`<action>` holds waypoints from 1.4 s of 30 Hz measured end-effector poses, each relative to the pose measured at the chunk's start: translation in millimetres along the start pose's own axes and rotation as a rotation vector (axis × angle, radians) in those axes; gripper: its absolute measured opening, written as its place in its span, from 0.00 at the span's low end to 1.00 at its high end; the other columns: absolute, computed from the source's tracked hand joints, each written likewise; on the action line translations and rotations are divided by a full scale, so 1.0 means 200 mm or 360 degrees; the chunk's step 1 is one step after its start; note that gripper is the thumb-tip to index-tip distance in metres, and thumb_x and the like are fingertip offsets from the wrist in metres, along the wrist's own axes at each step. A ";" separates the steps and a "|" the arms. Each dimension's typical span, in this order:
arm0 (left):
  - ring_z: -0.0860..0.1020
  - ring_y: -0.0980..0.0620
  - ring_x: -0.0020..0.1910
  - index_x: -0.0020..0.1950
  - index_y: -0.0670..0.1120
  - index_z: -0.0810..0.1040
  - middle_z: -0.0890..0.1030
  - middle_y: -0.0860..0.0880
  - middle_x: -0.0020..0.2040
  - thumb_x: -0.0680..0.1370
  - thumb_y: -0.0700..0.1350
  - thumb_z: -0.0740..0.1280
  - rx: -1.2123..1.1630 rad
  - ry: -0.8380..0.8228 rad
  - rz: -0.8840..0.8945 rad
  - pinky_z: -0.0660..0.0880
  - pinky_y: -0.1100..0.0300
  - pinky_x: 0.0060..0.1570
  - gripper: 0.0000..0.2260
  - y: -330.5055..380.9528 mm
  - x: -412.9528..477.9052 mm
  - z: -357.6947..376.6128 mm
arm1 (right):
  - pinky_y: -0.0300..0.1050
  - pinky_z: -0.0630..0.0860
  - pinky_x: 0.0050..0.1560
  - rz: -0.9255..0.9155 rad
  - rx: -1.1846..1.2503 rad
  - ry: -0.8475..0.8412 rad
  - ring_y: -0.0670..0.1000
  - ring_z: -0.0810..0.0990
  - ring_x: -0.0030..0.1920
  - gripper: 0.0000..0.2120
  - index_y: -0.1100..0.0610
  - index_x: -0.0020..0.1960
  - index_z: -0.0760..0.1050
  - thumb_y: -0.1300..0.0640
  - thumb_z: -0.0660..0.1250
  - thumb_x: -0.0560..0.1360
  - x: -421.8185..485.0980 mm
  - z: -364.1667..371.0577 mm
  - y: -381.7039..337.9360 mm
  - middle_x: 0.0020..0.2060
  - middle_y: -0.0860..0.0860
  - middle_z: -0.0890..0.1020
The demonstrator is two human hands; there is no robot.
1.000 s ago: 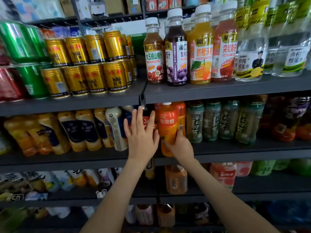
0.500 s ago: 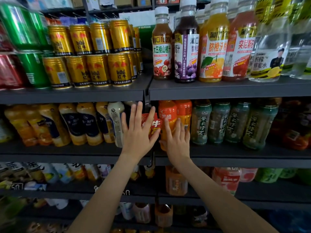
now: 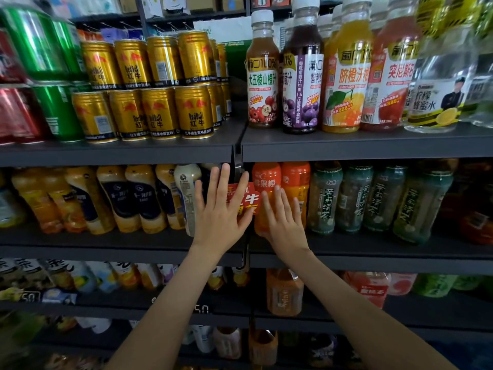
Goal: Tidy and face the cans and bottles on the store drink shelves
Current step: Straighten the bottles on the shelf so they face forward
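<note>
**Facing the orange bottle on the middle shelf**

We have both hands flat and wide, holding nothing. Our right hand (image 3: 286, 228) lies with straight fingers along the front of the orange bottle (image 3: 266, 180). That bottle stands at the left end of its row on the middle shelf (image 3: 373, 252), just beside a second orange bottle (image 3: 296, 180) and right by the shelf upright. Our left hand (image 3: 221, 220) is spread in front of a red card (image 3: 246, 196) hanging at that upright, with a white bottle (image 3: 185, 188) just to its left. Whether the palm actually touches the card we cannot tell.

We judge the step in hand to be seating and facing this one bottle. To do it well, we should push low on the body with flat fingers, so the bottle slides upright rather than tips at the neck. We should stop once its front lines up with its orange neighbour and the green tea bottles (image 3: 324, 198). Then we turn it until the label reads squarely outward. The left hand is best used to hold the card aside, so it neither catches the bottle nor covers the label.
</note>
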State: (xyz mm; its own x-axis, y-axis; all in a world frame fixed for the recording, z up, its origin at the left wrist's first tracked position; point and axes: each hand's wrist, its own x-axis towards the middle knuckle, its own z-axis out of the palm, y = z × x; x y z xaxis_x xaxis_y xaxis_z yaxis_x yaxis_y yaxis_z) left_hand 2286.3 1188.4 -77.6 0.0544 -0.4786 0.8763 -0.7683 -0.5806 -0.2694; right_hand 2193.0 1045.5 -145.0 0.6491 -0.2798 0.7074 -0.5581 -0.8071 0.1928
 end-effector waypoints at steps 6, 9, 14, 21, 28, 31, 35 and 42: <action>0.40 0.44 0.76 0.77 0.49 0.54 0.50 0.39 0.76 0.77 0.59 0.61 -0.0010 0.0007 0.0012 0.41 0.42 0.73 0.32 0.00 -0.01 -0.02 | 0.64 0.50 0.72 0.0046 -0.0049 0.0010 0.58 0.51 0.76 0.55 0.58 0.78 0.45 0.37 0.73 0.66 0.00 0.01 0.01 0.76 0.60 0.48; 0.40 0.44 0.76 0.78 0.50 0.50 0.42 0.41 0.77 0.78 0.56 0.61 -0.0049 0.0053 0.0034 0.40 0.41 0.72 0.33 0.07 -0.05 -0.04 | 0.64 0.50 0.73 0.0033 -0.0033 0.0053 0.58 0.52 0.75 0.52 0.58 0.78 0.44 0.43 0.73 0.68 -0.06 -0.05 0.02 0.75 0.59 0.54; 0.46 0.45 0.77 0.75 0.48 0.60 0.48 0.41 0.77 0.78 0.47 0.62 -0.0351 0.0214 0.0359 0.44 0.42 0.72 0.25 0.40 -0.21 -0.07 | 0.62 0.52 0.72 0.0100 0.0131 0.0014 0.60 0.53 0.75 0.41 0.57 0.77 0.50 0.49 0.68 0.72 -0.29 -0.18 0.15 0.74 0.61 0.58; 0.60 0.44 0.73 0.72 0.46 0.64 0.61 0.42 0.72 0.79 0.47 0.58 -0.0830 -0.0042 0.0457 0.51 0.45 0.71 0.21 0.98 -0.33 -0.15 | 0.54 0.73 0.62 0.0366 0.0241 -0.0015 0.57 0.73 0.64 0.24 0.62 0.68 0.65 0.56 0.62 0.75 -0.78 -0.38 0.55 0.64 0.59 0.75; 0.61 0.41 0.71 0.72 0.44 0.62 0.60 0.39 0.73 0.77 0.51 0.62 -0.0998 -0.0386 0.0345 0.56 0.42 0.67 0.25 1.49 -0.30 -0.19 | 0.52 0.69 0.62 0.0554 0.0098 0.0016 0.57 0.68 0.63 0.24 0.62 0.68 0.63 0.60 0.63 0.73 -1.14 -0.40 1.05 0.63 0.59 0.75; 0.61 0.41 0.72 0.73 0.44 0.63 0.60 0.39 0.73 0.72 0.46 0.71 -0.0931 -0.0472 0.0239 0.56 0.42 0.67 0.32 1.75 -0.25 -0.20 | 0.54 0.74 0.58 0.0533 0.0176 -0.0014 0.56 0.68 0.62 0.33 0.63 0.68 0.65 0.62 0.74 0.67 -1.26 -0.41 1.29 0.61 0.59 0.75; 0.63 0.41 0.69 0.71 0.43 0.69 0.64 0.38 0.72 0.68 0.47 0.73 -0.0816 -0.0661 0.0061 0.65 0.39 0.63 0.32 2.11 -0.21 -0.20 | 0.56 0.76 0.55 0.0553 0.0228 -0.0056 0.57 0.68 0.59 0.36 0.63 0.66 0.64 0.64 0.77 0.63 -1.43 -0.40 1.64 0.58 0.61 0.78; 0.66 0.39 0.63 0.67 0.42 0.70 0.68 0.37 0.68 0.67 0.46 0.74 -0.0726 -0.0743 -0.0107 0.66 0.40 0.60 0.31 2.45 -0.30 -0.20 | 0.56 0.77 0.52 0.0572 0.0321 -0.0282 0.56 0.67 0.57 0.34 0.64 0.65 0.68 0.61 0.78 0.63 -1.66 -0.28 2.02 0.56 0.59 0.79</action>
State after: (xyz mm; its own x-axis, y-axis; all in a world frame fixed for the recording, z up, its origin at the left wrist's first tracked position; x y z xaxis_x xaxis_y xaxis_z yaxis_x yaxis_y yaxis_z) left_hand 1880.9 958.9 -245.1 0.3041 -0.7463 0.5921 -0.9414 -0.3307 0.0666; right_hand 1722.7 841.1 -263.0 0.5209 -0.6314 0.5745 -0.6635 -0.7229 -0.1928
